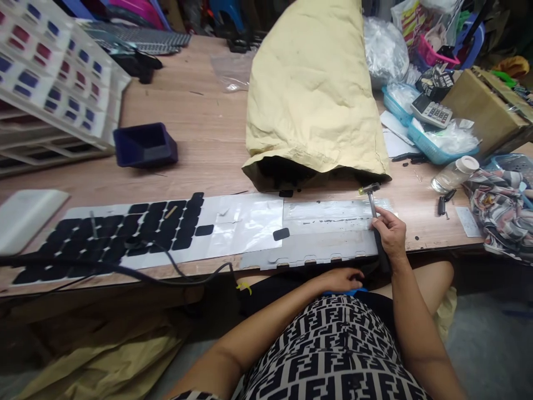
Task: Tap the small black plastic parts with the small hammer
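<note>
My right hand (pixel 389 230) is closed around a small hammer (pixel 372 204) with a metal shaft, a dark handle and a yellowish tip on its head. The hammer head is up, near the mouth of a large tan paper sack (pixel 312 89). My left hand (pixel 345 279) lies low by my lap, below the table edge. Its fingers are curled, and what they may hold is hidden. Before me lies a grey sheet (pixel 325 244) with clear plastic over it. Beside it is a white sheet (pixel 237 239), with black rounded pads (pixel 158 222) in rows at its left.
Black cables (pixel 137 272) cross the left front. A dark blue bin (pixel 145 145) and a white crate (pixel 62 83) stand at left. At right are blue baskets (pixel 441 144), a calculator (pixel 432 110), a jar (pixel 454 173) and patterned cloth (pixel 499 211).
</note>
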`<action>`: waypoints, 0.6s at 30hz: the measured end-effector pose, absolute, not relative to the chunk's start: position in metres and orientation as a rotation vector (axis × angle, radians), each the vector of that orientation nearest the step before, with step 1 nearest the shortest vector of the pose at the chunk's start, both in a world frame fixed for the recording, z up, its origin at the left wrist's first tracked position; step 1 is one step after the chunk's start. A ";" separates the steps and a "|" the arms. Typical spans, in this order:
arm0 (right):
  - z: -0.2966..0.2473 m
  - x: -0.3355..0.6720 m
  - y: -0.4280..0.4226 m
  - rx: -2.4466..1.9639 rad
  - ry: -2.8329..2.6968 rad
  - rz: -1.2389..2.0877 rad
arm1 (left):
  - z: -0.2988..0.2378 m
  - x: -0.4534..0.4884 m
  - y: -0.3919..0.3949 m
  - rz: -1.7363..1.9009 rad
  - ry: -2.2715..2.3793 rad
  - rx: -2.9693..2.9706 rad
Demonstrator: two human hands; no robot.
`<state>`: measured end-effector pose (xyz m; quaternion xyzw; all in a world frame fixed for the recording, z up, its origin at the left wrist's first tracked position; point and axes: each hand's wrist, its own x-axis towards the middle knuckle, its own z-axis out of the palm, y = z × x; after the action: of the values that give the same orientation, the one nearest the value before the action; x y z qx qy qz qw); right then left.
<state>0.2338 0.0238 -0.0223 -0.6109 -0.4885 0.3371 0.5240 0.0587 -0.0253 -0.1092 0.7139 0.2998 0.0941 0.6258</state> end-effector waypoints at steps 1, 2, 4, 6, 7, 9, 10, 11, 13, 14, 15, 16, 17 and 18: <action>-0.022 0.234 0.024 -1.452 -1.128 0.802 | -0.089 0.053 -0.023 0.103 0.528 1.682; -0.021 0.234 0.023 -1.443 -1.085 0.790 | -0.067 0.048 -0.019 0.051 0.357 1.715; -0.019 0.234 0.023 -1.427 -0.996 0.762 | -0.026 0.040 -0.004 0.031 0.148 1.705; -0.017 0.234 0.022 -1.414 -0.906 0.742 | 0.002 0.038 0.022 0.106 0.174 1.661; -0.016 0.234 0.022 -1.408 -0.868 0.738 | 0.011 0.039 0.038 0.188 0.277 1.700; -0.015 0.235 0.023 -1.398 -0.817 0.734 | 0.016 0.046 0.073 0.402 0.651 1.873; -0.015 0.235 0.023 -1.394 -0.811 0.732 | 0.014 0.051 0.090 0.488 0.884 1.976; -0.015 0.236 0.023 -1.392 -0.813 0.732 | 0.010 0.057 0.107 0.535 1.074 2.072; -0.016 0.236 0.024 -1.397 -0.826 0.732 | 0.002 0.069 0.136 0.537 1.319 2.241; -0.016 0.237 0.024 -1.406 -0.834 0.734 | -0.001 0.075 0.147 0.503 1.360 2.314; -0.017 0.237 0.025 -1.415 -0.843 0.737 | -0.004 0.080 0.155 0.456 1.370 2.374; -0.018 0.237 0.025 -1.423 -0.853 0.740 | -0.006 0.085 0.162 0.400 1.365 2.421; -0.019 0.238 0.025 -1.428 -0.865 0.742 | -0.007 0.088 0.167 0.348 1.361 2.450; -0.020 0.238 0.026 -1.431 -0.878 0.742 | -0.009 0.091 0.170 0.307 1.364 2.467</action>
<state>0.2379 0.0257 -0.0197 -0.6191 -0.3801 0.3211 0.6076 0.0913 0.1698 -0.0087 0.8598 0.4754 0.1071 0.1524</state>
